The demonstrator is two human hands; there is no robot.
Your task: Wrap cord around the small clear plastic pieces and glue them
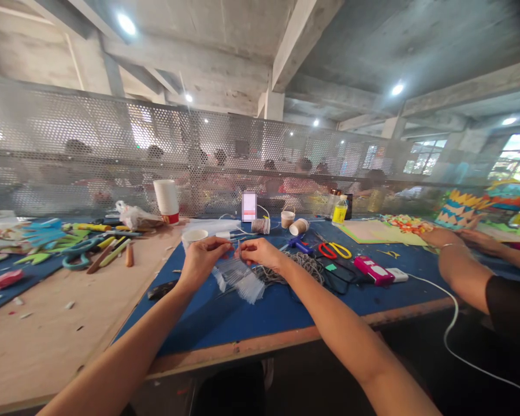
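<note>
Between my hands: both pinch the clear fringed strip (238,277), left hand (201,258) and right hand (260,254) level, strip's long axis slanting down-right.

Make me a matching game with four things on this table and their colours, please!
Things:
1. scissors
2. small bottle
3. paper cup stack
4. table mat

Colours:
A. blue
B. white with a red base
C. red and yellow handles
D. yellow

Pairs: 1-C, 2-D, 3-B, 4-A
</note>
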